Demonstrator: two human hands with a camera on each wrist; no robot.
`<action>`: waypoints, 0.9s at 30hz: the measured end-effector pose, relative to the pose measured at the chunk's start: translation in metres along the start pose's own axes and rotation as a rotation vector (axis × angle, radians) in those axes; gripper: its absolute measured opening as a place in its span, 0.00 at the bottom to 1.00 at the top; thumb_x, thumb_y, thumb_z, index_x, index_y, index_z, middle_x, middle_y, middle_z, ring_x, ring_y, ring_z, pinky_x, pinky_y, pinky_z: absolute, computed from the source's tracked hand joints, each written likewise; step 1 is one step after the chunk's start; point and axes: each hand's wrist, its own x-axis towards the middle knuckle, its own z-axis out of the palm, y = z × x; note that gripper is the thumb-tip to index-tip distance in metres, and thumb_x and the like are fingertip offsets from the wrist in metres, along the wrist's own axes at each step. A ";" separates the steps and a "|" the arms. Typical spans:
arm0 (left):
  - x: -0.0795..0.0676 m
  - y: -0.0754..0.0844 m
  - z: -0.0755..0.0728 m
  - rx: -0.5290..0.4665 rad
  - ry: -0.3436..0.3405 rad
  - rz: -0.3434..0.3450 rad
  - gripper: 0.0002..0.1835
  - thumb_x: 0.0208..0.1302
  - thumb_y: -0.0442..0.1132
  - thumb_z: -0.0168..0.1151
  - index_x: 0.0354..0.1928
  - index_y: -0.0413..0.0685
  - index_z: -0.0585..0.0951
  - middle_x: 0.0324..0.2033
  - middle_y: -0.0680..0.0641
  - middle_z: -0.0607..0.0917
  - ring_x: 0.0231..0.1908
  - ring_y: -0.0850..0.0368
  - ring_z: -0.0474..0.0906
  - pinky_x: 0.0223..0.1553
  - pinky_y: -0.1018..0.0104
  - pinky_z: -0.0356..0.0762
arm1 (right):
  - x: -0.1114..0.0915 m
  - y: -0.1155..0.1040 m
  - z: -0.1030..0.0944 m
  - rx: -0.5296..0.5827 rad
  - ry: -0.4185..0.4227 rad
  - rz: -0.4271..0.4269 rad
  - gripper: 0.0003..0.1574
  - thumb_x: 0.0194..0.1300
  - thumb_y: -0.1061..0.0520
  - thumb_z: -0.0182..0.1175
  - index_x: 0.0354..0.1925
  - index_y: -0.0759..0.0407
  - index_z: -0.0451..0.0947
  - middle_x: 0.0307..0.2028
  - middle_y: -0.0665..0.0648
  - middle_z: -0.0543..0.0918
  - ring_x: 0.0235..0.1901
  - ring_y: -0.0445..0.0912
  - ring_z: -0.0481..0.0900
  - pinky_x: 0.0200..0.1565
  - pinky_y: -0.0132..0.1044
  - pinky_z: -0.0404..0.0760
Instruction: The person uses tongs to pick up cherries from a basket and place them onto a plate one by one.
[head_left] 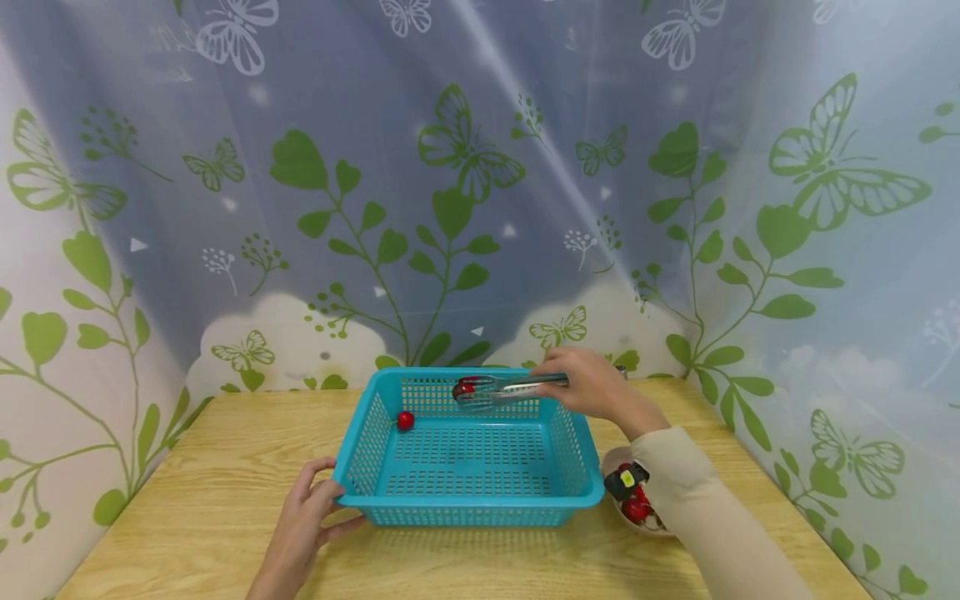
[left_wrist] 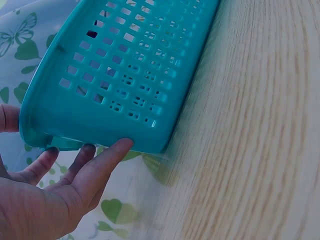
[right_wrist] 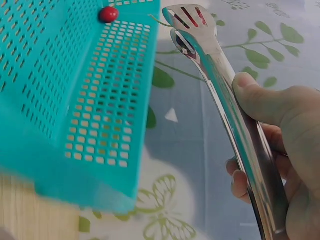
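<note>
My right hand (head_left: 588,383) grips metal tongs (right_wrist: 235,115) above the back of a turquoise plastic basket (head_left: 468,515). Between the tong heads is a dark red cherry (head_left: 466,388); the right wrist view shows its thin stem, the fruit mostly hidden by the slotted metal. Another red cherry (head_left: 405,421) lies inside the basket, toward the back left corner. My left hand (left_wrist: 55,200) holds the basket at its front left corner, with fingertips against the outer wall and under the rim. Beside the basket's right side, a pale bowl (head_left: 617,460) holds several cherries (head_left: 636,507), partly covered by my right forearm.
A wood-grain table (head_left: 217,467) carries the basket and bowl. Behind and at both sides hangs a curtain (head_left: 525,250) printed with butterflies and leaves. My right wrist bears a dark strapped device (head_left: 627,480) over the bowl.
</note>
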 end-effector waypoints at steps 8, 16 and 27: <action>0.001 -0.001 -0.001 -0.004 -0.002 -0.003 0.24 0.74 0.38 0.47 0.69 0.45 0.62 0.65 0.28 0.73 0.48 0.50 0.86 0.50 0.43 0.91 | -0.032 0.007 -0.022 -0.035 0.065 -0.014 0.15 0.62 0.54 0.72 0.47 0.56 0.90 0.37 0.51 0.87 0.27 0.34 0.74 0.27 0.28 0.75; 0.000 0.002 0.001 -0.013 0.005 -0.010 0.24 0.72 0.37 0.47 0.68 0.46 0.63 0.66 0.28 0.73 0.49 0.48 0.86 0.51 0.43 0.90 | -0.068 0.017 -0.036 -0.055 0.107 0.004 0.15 0.62 0.58 0.72 0.48 0.57 0.89 0.37 0.52 0.87 0.27 0.32 0.71 0.26 0.28 0.72; 0.000 0.001 0.000 -0.004 -0.002 0.001 0.24 0.73 0.37 0.47 0.68 0.44 0.63 0.65 0.27 0.74 0.48 0.49 0.86 0.50 0.42 0.90 | -0.112 0.031 -0.052 -0.120 0.218 -0.013 0.18 0.54 0.64 0.75 0.46 0.57 0.90 0.36 0.50 0.87 0.27 0.32 0.75 0.25 0.27 0.73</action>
